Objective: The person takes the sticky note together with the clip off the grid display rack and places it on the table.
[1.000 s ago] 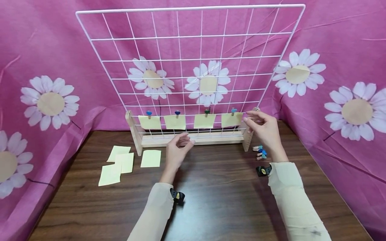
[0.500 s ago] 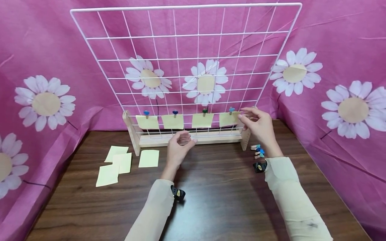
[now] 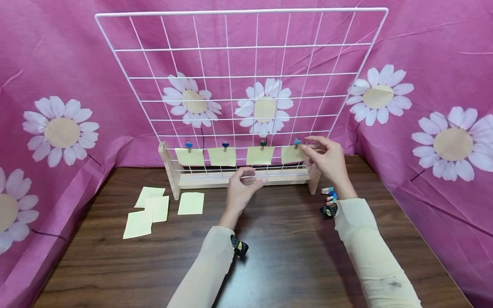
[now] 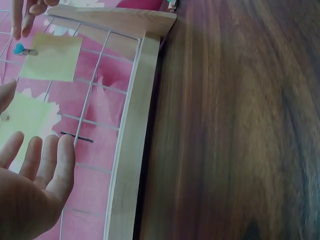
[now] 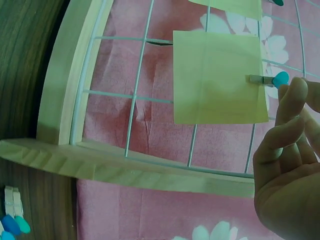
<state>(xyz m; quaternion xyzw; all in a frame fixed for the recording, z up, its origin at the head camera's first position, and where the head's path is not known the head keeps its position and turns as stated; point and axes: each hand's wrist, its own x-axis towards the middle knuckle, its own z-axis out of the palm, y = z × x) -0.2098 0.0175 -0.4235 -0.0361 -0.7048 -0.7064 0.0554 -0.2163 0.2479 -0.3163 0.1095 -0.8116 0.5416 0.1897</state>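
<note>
Several yellow sticky notes hang in a row on a white wire grid (image 3: 257, 45), each under a small heart-topped clothespin. My right hand (image 3: 327, 158) is at the rightmost note (image 3: 291, 155), its bent thumb and index fingertips close beside the light blue clothespin (image 5: 270, 79). In the right wrist view the fingertips come right up to the heart, not round it. My left hand (image 3: 242, 192), fingers relaxed and slightly bent, hovers in front of the grid's wooden base (image 3: 208, 182) and holds nothing. From the left wrist view, its fingers (image 4: 63, 165) spread before the lower wires.
Loose yellow sticky notes (image 3: 137, 224) lie on the dark wooden table (image 3: 285, 256) to the left, one single note (image 3: 191, 203) nearer the stand. Spare clothespins (image 3: 329, 194) sit by the right forearm. Pink flowered cloth (image 3: 127, 149) surrounds the table.
My right hand has shifted left along the grid, closer to the rightmost clothespin. My left hand has moved a little to the right. The hung notes stay in place.
</note>
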